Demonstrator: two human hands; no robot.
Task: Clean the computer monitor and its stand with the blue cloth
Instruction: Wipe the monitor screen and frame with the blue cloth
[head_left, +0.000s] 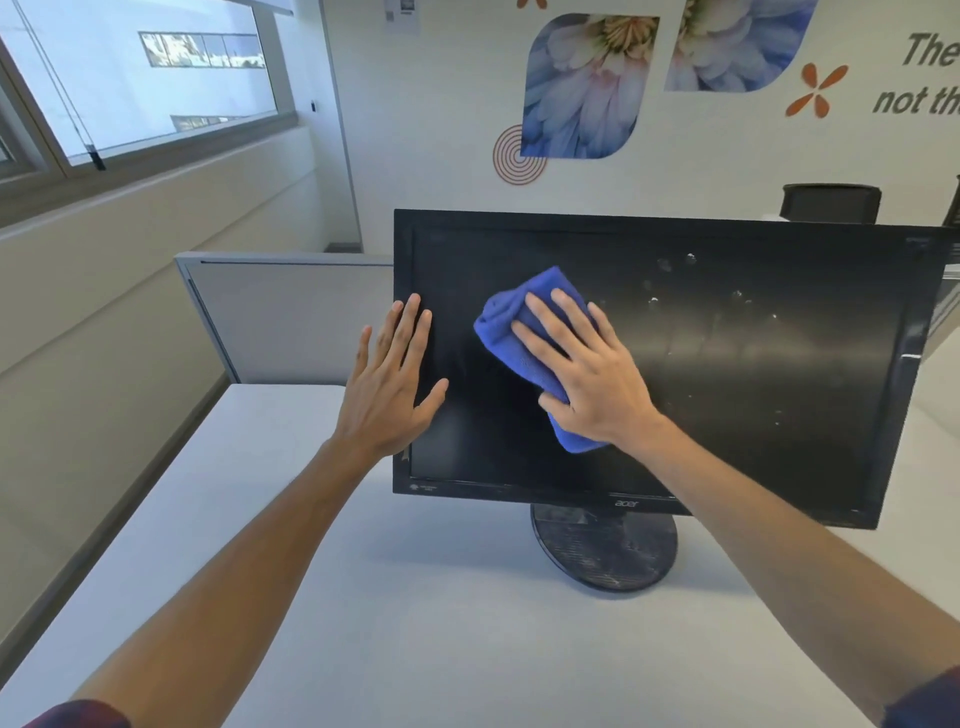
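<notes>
The right hand (587, 384) is flat on the blue cloth (524, 343), fingers (545, 327) spread and straight, pressing the bunched cloth against the screen rather than gripping it. The cloth pokes out past the fingertips toward the upper left and again below the heel of the hand. The left hand (392, 384) steadies the monitor (753, 364), fingers released and straight, with fingertips lying over the left bezel and the thumb out across the glass; it holds nothing.

So where does the job stand? The monitor sits upright on the white table (415, 623), and the cloth is working the left-centre of the screen. Between the two hands the glass looks dark and fairly even, so I'd say that patch is mostly dealt with. Off beyond the right hand's little finger it's another story: pale spots and smeary vertical streaks are scattered over the right half, up near the top and down low too. That side looks untouched.

And below the right wrist, the round stand (605, 551) is plainly dusty, grey marks all over the base. Nothing done there, by the look of it.

My call: early going, perhaps a third of the screen handled, with the right half, the bezel and the stand all to come.
</notes>
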